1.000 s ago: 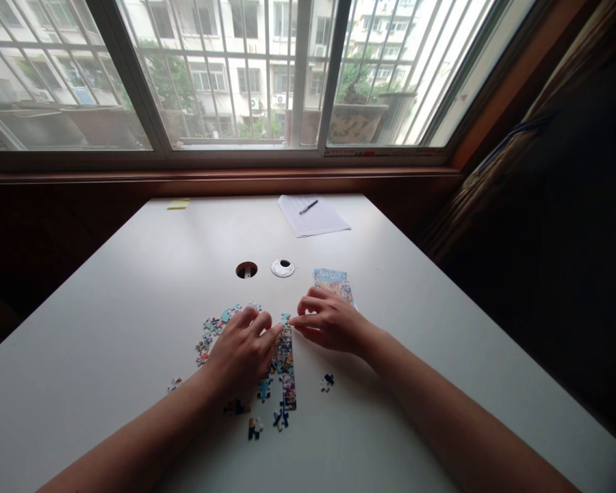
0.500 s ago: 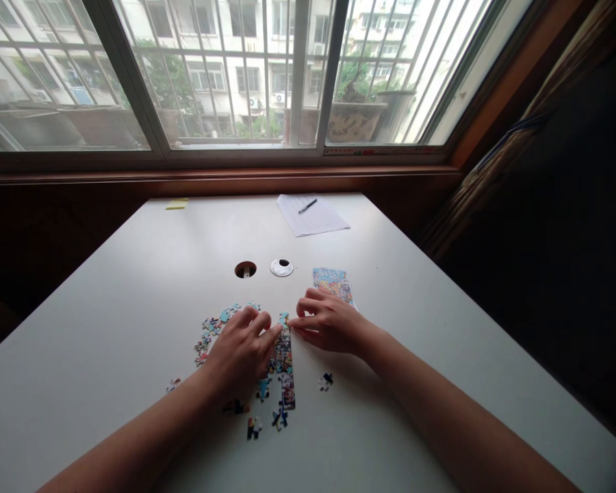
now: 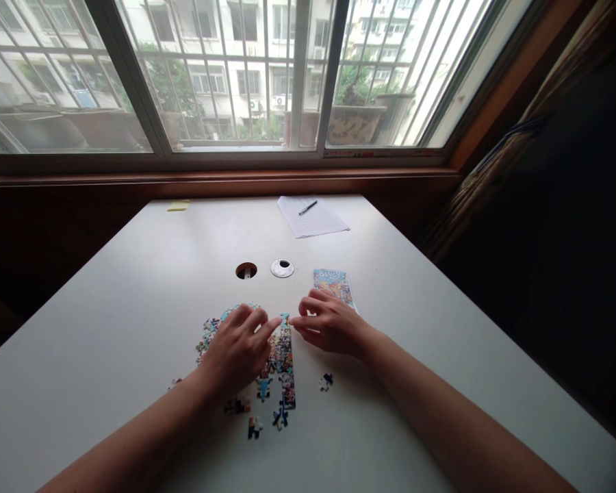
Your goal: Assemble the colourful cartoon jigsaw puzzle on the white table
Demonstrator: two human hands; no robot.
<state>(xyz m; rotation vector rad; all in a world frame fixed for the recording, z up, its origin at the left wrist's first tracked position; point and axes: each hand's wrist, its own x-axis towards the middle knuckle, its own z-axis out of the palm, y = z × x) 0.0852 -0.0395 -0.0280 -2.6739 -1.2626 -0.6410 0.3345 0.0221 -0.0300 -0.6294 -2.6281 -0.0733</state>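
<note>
A partly joined jigsaw puzzle [image 3: 285, 352] lies on the table as a narrow upright strip, with a blue-topped jigsaw piece [image 3: 285, 320] at its far end. My left hand [image 3: 241, 346] reaches over the puzzle's left side, index fingertip against that piece and the other fingers curled. From the right, my right hand [image 3: 331, 322] has its bent fingertips at the piece's right edge. Between the two hands the piece is gripped; the exact contact is too small to see. Part of a pile of loose pieces [image 3: 205, 335] is hidden behind my left hand.
Single pieces lie nearer me, one loose piece [image 3: 326, 381] to the right. A picture card [image 3: 333, 282] sits beyond my right hand. Farther off are a cable hole [image 3: 246, 271], a round cover [image 3: 282, 268], paper sheets [image 3: 321, 222] with a pen [image 3: 308, 207], and yellow notes [image 3: 178, 205].
My left hand has shifted slightly, its index finger now straighter against the top piece. The right hand stays almost in place. The whole view has tipped a little.
</note>
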